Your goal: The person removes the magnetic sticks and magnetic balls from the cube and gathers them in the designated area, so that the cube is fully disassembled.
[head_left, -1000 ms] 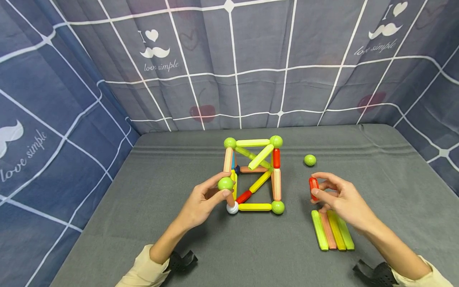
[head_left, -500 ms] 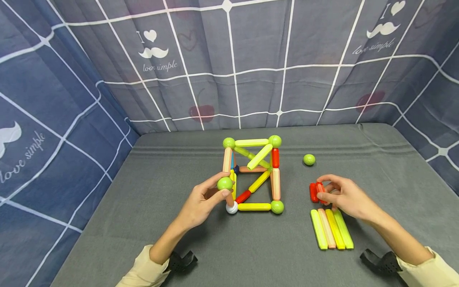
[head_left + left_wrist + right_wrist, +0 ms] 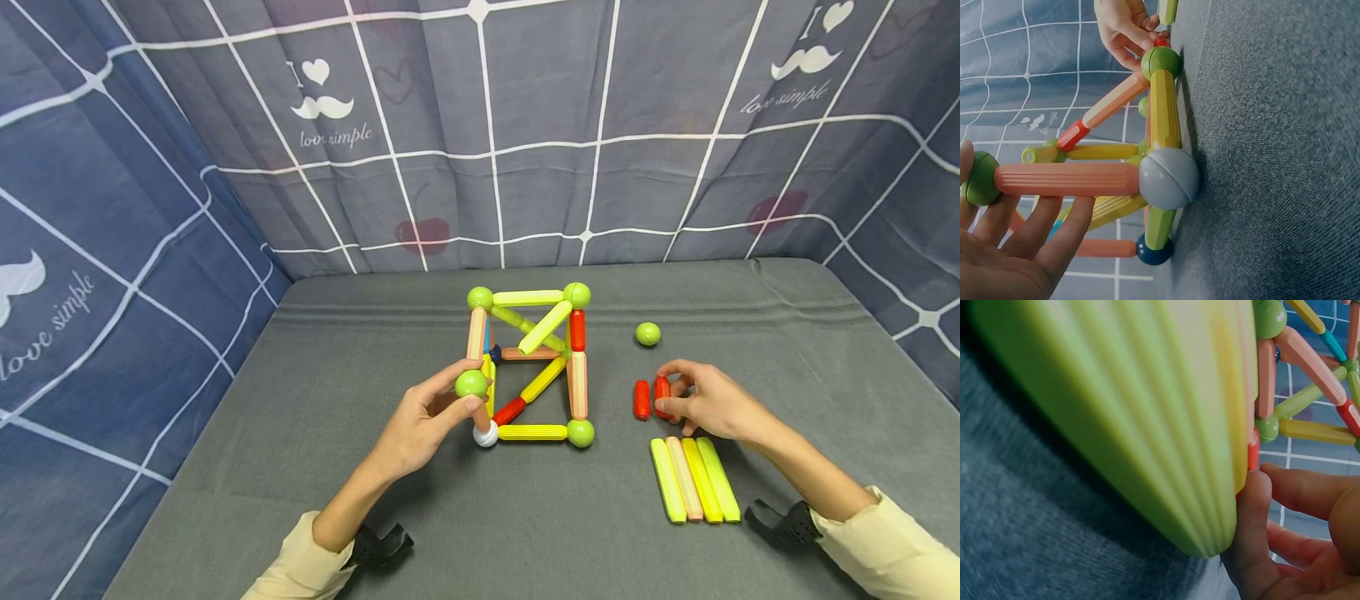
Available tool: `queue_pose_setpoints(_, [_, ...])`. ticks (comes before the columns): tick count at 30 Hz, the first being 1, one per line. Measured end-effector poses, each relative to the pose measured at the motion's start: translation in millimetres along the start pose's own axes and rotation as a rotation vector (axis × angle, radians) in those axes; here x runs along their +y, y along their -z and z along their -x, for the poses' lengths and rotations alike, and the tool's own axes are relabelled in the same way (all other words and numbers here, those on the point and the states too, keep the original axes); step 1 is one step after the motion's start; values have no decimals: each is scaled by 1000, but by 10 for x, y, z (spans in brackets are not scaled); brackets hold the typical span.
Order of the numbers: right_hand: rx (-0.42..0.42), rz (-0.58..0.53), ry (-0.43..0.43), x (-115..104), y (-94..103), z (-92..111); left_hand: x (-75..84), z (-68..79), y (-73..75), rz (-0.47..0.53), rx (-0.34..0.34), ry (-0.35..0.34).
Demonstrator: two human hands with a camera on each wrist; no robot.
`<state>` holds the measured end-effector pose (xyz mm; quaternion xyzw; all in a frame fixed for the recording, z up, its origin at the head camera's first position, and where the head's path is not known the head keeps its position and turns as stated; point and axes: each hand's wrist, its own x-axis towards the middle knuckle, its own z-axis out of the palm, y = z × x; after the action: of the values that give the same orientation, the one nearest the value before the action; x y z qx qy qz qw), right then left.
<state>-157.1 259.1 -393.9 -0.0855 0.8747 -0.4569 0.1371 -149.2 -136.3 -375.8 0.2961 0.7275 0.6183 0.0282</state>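
Note:
At the front left corner of a frame built of rods and balls, my left hand (image 3: 416, 421) pinches a green ball (image 3: 471, 383) between thumb and fingers. That ball tops an upright pink rod (image 3: 1066, 179), which rises from a white ball (image 3: 1169, 178) on the table. In the left wrist view, several fingers lie behind the pink rod. To the right of the frame, my right hand (image 3: 712, 404) pinches a short red rod (image 3: 662, 396) with thumb and fingers, low over the table. A second short red rod (image 3: 642, 400) lies just left of it, a small gap between.
Four-sided frame parts include a yellow rod (image 3: 532, 432) along the front and a yellow-green rod (image 3: 545, 327) jutting from the top. Several long rods (image 3: 694, 481) lie side by side near the right hand. A loose green ball (image 3: 648, 334) sits behind it.
My right hand has lowered the red rods from above the table and shifted slightly; the two red rods now stand apart, one outside its fingers. My left hand stays on the green ball.

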Motion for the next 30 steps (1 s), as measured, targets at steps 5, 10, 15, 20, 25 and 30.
queue_pose_setpoints(5, [-24, -16, -2, 2, 7, -12, 4, -2, 0, 5, -2, -2])
queue_pose_setpoints(10, [-27, 27, 37, -24, -3, -20, 18, 0, 3, 5, 2, -1])
queue_pose_setpoints(15, [-12, 157, 93, -65, -52, -72, 17, 2, 8, 0, 4, -3])
queue_pose_setpoints(20, [12, 305, 164, -126, -97, -137, 11, 5, 9, -1, 1, -3])
queue_pose_setpoints(25, [34, 372, 207, -165, -135, -172, 7, 2, 9, -14, 3, 3])
queue_pose_setpoints(30, [69, 421, 192, -157, -170, -158, 9, -1, 9, -23, 2, 1])
